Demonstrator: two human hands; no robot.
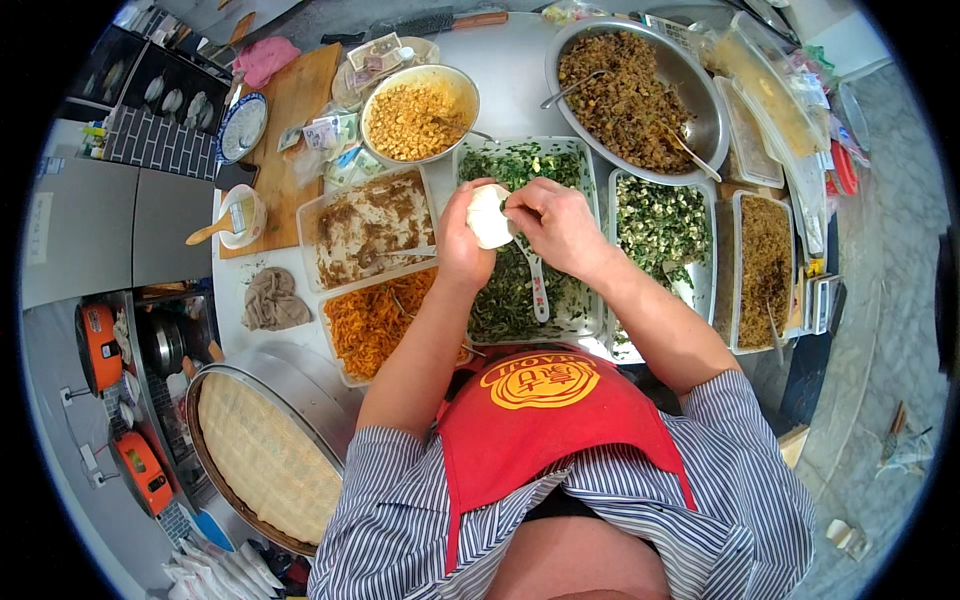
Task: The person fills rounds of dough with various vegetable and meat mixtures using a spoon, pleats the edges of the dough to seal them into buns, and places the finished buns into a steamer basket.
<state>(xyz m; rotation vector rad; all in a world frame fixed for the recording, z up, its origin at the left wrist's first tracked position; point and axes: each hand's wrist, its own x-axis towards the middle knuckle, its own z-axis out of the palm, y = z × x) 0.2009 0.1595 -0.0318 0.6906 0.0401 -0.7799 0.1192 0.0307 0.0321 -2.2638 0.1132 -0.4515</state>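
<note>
In my left hand (463, 251) rests a white piece of dough (487, 219), cupped in the palm. The fingers of my right hand (561, 226) pinch the dough's right edge, where a bit of green filling shows. Both hands are over a clear plastic tub of chopped greens (517, 304). A white spoon with a flower-patterned handle (537, 289) lies in these greens below my right hand. Close to my left forearm is a tub of shredded orange filling (375, 322). Right of my right hand, another tub holds greens with white cubes (664, 225).
A large steel bowl (714, 124) of brown filling stands at the back right. Further right is a tub of brown grain-like filling (765, 262). A nearly scraped-out tub (352, 225) and a bowl of diced yellow filling (416, 112) are left. A lined steamer (262, 457) sits front left.
</note>
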